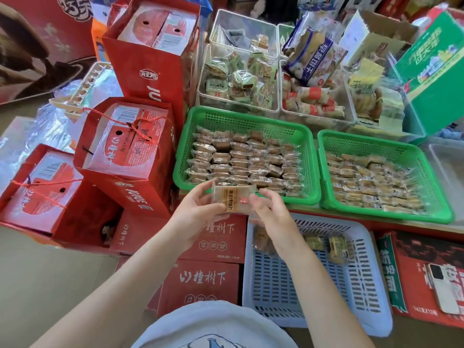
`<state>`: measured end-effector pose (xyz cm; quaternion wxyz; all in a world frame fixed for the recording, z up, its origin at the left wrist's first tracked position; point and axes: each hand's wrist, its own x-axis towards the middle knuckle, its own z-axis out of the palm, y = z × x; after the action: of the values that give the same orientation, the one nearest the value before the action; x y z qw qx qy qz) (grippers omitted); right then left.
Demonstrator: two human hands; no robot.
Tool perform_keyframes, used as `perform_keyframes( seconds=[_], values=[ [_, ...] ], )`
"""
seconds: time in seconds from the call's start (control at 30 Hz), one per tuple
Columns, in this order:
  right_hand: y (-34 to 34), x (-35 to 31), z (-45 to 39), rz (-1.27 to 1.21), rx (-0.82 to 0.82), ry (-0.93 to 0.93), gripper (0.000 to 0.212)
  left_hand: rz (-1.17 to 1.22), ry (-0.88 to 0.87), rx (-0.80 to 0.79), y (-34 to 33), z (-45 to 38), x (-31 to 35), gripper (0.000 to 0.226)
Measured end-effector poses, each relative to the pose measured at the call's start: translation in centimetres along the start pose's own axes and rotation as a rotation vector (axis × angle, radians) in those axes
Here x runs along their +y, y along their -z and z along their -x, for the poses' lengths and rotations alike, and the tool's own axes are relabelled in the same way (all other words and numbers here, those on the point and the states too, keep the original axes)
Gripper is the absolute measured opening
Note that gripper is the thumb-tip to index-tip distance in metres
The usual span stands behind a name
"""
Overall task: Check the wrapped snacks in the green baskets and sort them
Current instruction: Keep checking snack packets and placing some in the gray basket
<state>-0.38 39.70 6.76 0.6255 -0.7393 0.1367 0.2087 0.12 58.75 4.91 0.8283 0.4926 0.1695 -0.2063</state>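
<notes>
Sorting had barely begun, I judged: both hands pinched one snack; green baskets remained full.

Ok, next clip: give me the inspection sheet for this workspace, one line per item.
Surface: red counter edge under the baskets.
Job's things: left green basket and right green basket, both full of wrapped snacks; one wrapped snack held up; lavender basket with three snacks.
Clutter: red gift bags, clear bins, phone.
Hands: left hand and right hand both pinch the snack.
Cables: nothing seen.
Surroundings: stacked cartons, green box.
</notes>
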Motion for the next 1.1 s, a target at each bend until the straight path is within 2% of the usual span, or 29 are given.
perform_keyframes(
  seconds=[0.07,0.17,0.27,0.37,0.57,0.63,0.77,0.87,1.0,1.07,1.1],
  values=[
    [0.0,-0.3,-2.1,-0.026,0.004,-0.054,0.053,-0.087,-0.018,-0.025,0.2,-1.5,0.5,0.073],
    [-0.1,-0.8,-5.3,0.013,0.038,-0.011,0.028,-0.165,-0.046,-0.005,0.8,-4.4,0.8,0.066],
    [0.0,-1.5,-9.0,0.033,0.147,0.020,0.026,-0.667,-0.201,0.181,2.0,-8.4,0.5,0.051],
    [0.0,-1.9,-13.2,0.094,0.286,0.011,0.030,-1.136,-0.314,0.199,3.4,-12.6,0.2,0.062],
    [-1.8,-3.5,-20.6,0.275,0.281,0.184,0.023,-1.710,-0.198,0.135,4.3,-19.5,0.6,0.077],
    [-2.2,-3.4,-22.4,0.480,0.240,0.281,0.026,-1.800,-0.166,0.142,5.0,-20.6,0.6,0.079],
    [-2.1,-2.7,-24.5,0.975,0.142,0.490,0.048,-1.871,-0.147,0.161,5.6,-21.1,-0.1,0.079],
    [-2.5,-2.2,-25.5,1.151,0.081,0.635,0.049,-1.858,-0.159,0.176,5.7,-21.4,-0.3,0.082],
    [-4.0,-1.1,-27.2,1.250,0.086,0.674,0.029,-1.836,-0.200,0.178,5.9,-21.7,-0.6,0.084],
    [-4.2,-0.7,-28.1,1.308,0.140,0.672,0.010,-1.816,-0.270,0.184,6.0,-21.7,-0.8,0.083],
    [-4.1,-0.8,-28.4,1.290,0.157,0.666,0.008,-1.826,-0.309,0.187,6.1,-21.8,-0.9,0.082]
  ],
)
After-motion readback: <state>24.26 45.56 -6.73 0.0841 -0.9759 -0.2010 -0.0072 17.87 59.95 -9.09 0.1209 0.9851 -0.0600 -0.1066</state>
